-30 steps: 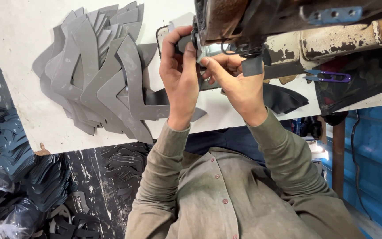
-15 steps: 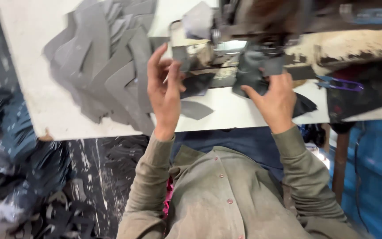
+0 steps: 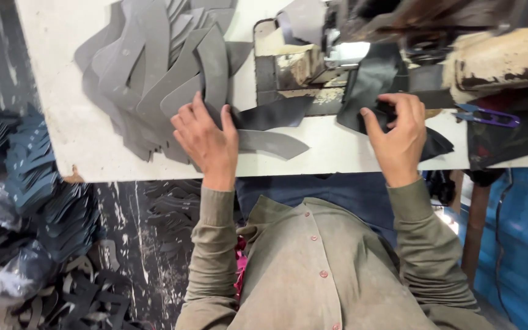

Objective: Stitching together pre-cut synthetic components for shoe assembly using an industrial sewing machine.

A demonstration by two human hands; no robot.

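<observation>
While left hand pins it, grey strip points right, lying crosswise

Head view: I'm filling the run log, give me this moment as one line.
left hand: on grey cut pieces | right hand: gripping dark piece by sewing machine | table: white

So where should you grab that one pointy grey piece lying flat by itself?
Probably by the pointed tip of the grey piece, coming from the right. That end lies bare on the white table; its other end is tucked under the left hand.
</observation>
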